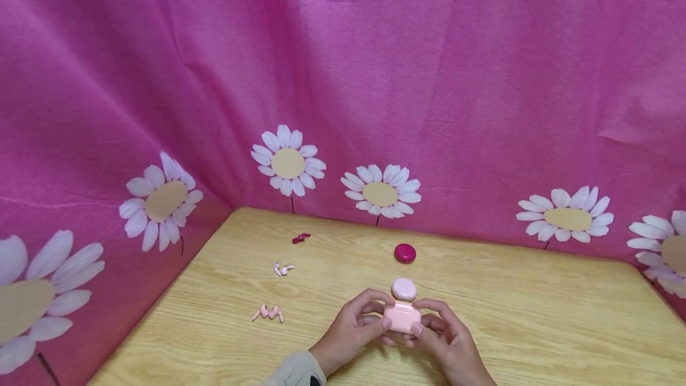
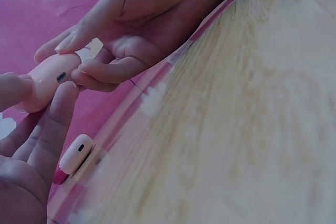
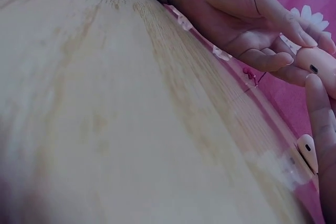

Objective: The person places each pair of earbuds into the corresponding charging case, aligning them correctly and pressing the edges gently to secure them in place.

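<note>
Peach plastic, smooth and rounded, makes up the case [image 1: 402,317] that both hands hold between them, raised off the desk [image 1: 536,296] on its near side. The left hand [image 1: 351,329] pinches it from the left, thumb on the near face and fingers bent around the side and far edge. The right hand [image 1: 450,344] does the same from the right, its thumb pressing the near corner, so the case is pinched by both. A small dark port [image 2: 61,77] shows on the case in the left wrist view. A light sleeve [image 1: 300,369] covers the left forearm.

Just beyond the hands, a pale case [image 1: 404,289] rests on the desk; the wrist views show a gap between it and the held one. Farther back, roughly in line with it, lies a magenta case [image 1: 405,253], round and glossy.

Over on the left of the desk, three pairs of earbuds form a loose column. Nearest are the peach buds [image 1: 274,313], then the pale buds [image 1: 285,271], and farthest the magenta buds [image 1: 301,238], lying close together.

Behind and to the sides of the desk hangs a bright pink cloth [image 1: 482,76] printed with big white daisies [image 1: 288,162] that have yellowish centres.
</note>
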A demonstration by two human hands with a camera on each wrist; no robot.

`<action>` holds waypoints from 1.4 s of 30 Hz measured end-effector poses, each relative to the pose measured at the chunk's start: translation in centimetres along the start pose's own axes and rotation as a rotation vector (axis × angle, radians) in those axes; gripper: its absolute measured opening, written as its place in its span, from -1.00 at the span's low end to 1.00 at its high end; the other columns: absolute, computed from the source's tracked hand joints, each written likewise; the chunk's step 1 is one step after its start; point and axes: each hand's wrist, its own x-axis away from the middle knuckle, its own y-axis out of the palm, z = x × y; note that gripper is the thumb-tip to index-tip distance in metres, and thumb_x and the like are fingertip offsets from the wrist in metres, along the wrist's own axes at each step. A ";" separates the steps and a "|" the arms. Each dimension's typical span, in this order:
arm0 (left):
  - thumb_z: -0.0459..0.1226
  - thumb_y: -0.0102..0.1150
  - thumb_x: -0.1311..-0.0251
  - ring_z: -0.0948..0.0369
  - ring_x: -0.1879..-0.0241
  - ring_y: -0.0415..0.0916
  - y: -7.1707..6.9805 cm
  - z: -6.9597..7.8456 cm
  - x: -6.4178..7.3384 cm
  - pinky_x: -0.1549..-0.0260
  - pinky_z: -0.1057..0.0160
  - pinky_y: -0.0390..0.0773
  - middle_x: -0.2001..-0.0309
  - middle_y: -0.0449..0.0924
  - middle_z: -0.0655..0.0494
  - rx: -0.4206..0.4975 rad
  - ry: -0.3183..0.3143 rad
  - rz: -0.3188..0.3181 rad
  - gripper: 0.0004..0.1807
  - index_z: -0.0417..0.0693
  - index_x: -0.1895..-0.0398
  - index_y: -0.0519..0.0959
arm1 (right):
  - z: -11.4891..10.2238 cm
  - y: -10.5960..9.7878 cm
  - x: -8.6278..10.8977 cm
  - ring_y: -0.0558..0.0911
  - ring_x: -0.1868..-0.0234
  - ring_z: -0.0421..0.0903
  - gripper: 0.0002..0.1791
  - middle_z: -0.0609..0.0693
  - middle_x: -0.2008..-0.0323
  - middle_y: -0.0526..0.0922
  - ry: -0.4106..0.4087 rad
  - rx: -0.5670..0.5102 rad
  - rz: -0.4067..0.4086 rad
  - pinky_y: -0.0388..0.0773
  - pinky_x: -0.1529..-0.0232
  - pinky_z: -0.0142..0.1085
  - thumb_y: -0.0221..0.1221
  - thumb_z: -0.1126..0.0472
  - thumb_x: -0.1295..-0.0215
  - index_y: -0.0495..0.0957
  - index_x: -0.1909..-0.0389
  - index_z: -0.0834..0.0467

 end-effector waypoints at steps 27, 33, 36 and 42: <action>-0.43 0.12 -0.29 0.17 0.22 0.61 0.0 -0.2 -0.1 0.26 0.03 0.65 0.01 0.50 -0.13 -0.069 0.027 0.001 -0.68 -0.30 -0.09 0.42 | 0.5 -0.1 -0.3 0.64 0.19 -0.08 -0.60 0.13 0.17 0.61 -0.178 0.023 -0.074 0.64 0.20 -0.21 -0.07 0.61 -0.33 0.30 -0.18 0.44; -0.40 0.13 -0.30 0.18 0.21 0.62 0.0 -0.1 -0.1 0.26 0.05 0.65 0.02 0.51 -0.09 -0.061 0.009 0.013 -0.66 -0.26 -0.12 0.41 | 0.4 -0.1 -0.4 0.64 0.21 -0.09 -0.59 0.06 0.24 0.55 -0.144 0.035 -0.054 0.65 0.20 -0.19 -0.04 0.58 -0.34 0.29 -0.20 0.41; -0.40 0.14 -0.30 0.19 0.22 0.62 0.0 -0.1 -0.1 0.27 0.08 0.66 0.04 0.51 -0.06 -0.059 0.000 0.018 -0.65 -0.24 -0.13 0.41 | 0.3 -0.1 -0.3 0.63 0.21 -0.10 -0.58 0.03 0.25 0.52 -0.121 0.035 -0.045 0.65 0.19 -0.17 -0.03 0.56 -0.34 0.28 -0.22 0.41; -0.43 0.14 -0.28 0.20 0.25 0.60 0.0 -0.2 -0.1 0.27 0.11 0.66 0.05 0.50 -0.06 -0.050 -0.012 0.017 -0.61 -0.22 -0.16 0.39 | 0.3 -0.1 -0.2 0.64 0.23 -0.09 -0.56 0.05 0.26 0.51 -0.104 0.046 -0.036 0.64 0.18 -0.16 0.00 0.55 -0.34 0.26 -0.24 0.41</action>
